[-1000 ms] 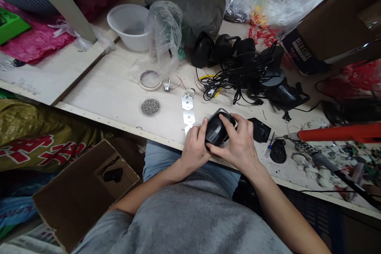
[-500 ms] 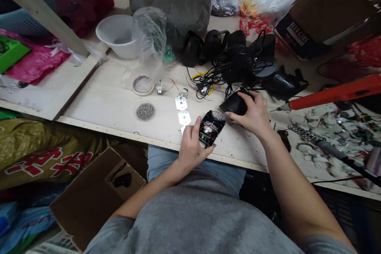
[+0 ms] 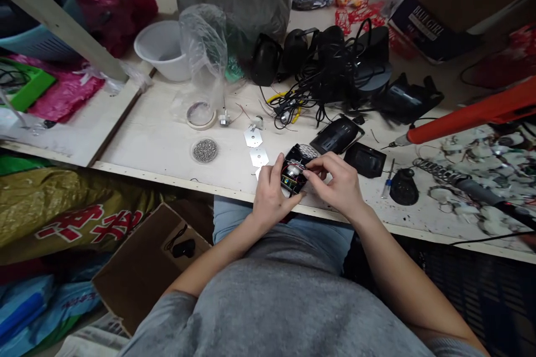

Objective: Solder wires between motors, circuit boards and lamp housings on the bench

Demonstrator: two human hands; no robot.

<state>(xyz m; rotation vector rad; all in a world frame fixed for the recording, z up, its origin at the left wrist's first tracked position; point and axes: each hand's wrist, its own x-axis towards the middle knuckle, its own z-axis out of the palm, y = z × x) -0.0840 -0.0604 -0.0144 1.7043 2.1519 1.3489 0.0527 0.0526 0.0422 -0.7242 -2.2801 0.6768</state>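
An opened black device housing [image 3: 296, 170] with thin wires and a small circuit board inside lies near the table's front edge. My left hand [image 3: 270, 192] grips its left side, fingers and thumb around it. At its right side my right hand [image 3: 337, 183] pinches over the inner wires; what exactly sits between the fingertips is too small to make out. Just behind lies a black plastic cover [image 3: 337, 135], and a second black shell piece [image 3: 365, 159] rests to the right. White hexagonal plates [image 3: 258, 157] stand in a row left of the housing.
A dish of small screws [image 3: 205, 150], a tape roll [image 3: 201, 115] and a white bowl [image 3: 162, 50] are on the left. Black cabled devices [image 3: 326, 61] crowd the back. A red electric screwdriver [image 3: 473, 111] hangs at right above several loose parts. A small screwdriver [image 3: 388, 179] lies nearby.
My right hand has let go of the black cover, which now lies on the table, and has moved left to the wires in the housing. My left hand stays on the housing.
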